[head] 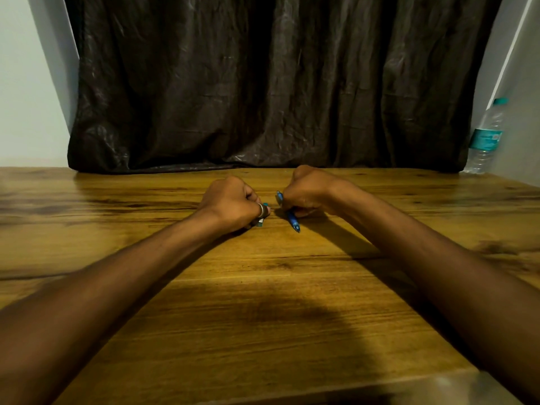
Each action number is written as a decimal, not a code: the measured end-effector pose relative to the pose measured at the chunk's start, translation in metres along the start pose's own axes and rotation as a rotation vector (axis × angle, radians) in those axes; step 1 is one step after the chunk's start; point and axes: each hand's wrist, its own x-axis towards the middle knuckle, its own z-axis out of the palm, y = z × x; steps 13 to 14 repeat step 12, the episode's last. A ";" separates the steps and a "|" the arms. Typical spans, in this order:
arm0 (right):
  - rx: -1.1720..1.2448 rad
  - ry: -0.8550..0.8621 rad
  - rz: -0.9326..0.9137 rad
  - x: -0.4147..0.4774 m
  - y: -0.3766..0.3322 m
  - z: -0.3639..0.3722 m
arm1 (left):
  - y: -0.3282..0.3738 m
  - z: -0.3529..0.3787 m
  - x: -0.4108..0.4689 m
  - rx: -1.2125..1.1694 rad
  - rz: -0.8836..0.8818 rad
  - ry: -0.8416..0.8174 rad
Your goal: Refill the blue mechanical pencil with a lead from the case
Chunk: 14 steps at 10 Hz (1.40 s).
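Dark, creased curtain cloth [271, 83] hangs behind the far edge of a wooden table [263, 302], with pale wall on either side of it. At the far right corner of the table stands a clear plastic water bottle [486, 135] with a teal label and cap, upright against the wall.

Both forearms reach in from the near edge and meet a little beyond the middle of the table. The right hand [306, 190] is curled into a closed fist around the blue mechanical pencil [292, 219]; its tip end slants out below the fist toward the near edge, and the other end shows just above the knuckles on the hand's left side. The left hand [233, 201] is likewise curled closed, a ring [262, 210] on one finger, and grips a small teal object [261, 220] of which only slivers show past the fingers; whether it is the lead case cannot be made out. The two hands sit close together, not touching, both resting on the table.
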 end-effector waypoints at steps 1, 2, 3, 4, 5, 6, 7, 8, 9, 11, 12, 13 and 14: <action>0.036 -0.003 -0.001 0.002 0.000 0.002 | 0.000 0.002 -0.001 0.016 0.017 0.013; 0.063 -0.007 -0.011 0.002 -0.001 0.004 | -0.001 0.003 -0.002 0.013 0.028 0.033; 0.031 -0.012 -0.028 -0.002 -0.002 0.004 | -0.001 0.005 -0.001 0.004 0.040 0.040; -0.004 -0.014 -0.046 -0.004 -0.003 0.005 | 0.000 0.006 -0.002 0.007 0.048 0.034; -0.024 -0.017 -0.061 -0.003 -0.003 0.006 | 0.001 0.005 -0.002 0.013 0.056 0.036; -0.023 -0.016 -0.065 -0.004 -0.003 0.006 | 0.002 0.005 -0.003 0.011 0.052 0.038; -0.029 -0.002 -0.065 -0.004 -0.003 0.007 | 0.002 0.005 -0.003 0.014 0.049 0.037; -0.042 0.011 -0.079 -0.004 -0.003 0.006 | 0.001 0.005 -0.002 0.013 0.043 0.038; -0.049 -0.008 -0.077 -0.004 -0.003 0.005 | 0.001 0.004 -0.003 0.006 0.034 0.046; -0.173 0.120 -0.102 -0.001 -0.001 0.010 | 0.006 0.000 -0.015 0.069 0.062 0.076; -0.159 0.179 -0.094 -0.008 0.003 0.015 | 0.005 -0.002 -0.024 0.090 0.066 0.089; -0.159 0.179 -0.094 -0.008 0.003 0.015 | 0.005 -0.002 -0.024 0.090 0.066 0.089; -0.159 0.179 -0.094 -0.008 0.003 0.015 | 0.005 -0.002 -0.024 0.090 0.066 0.089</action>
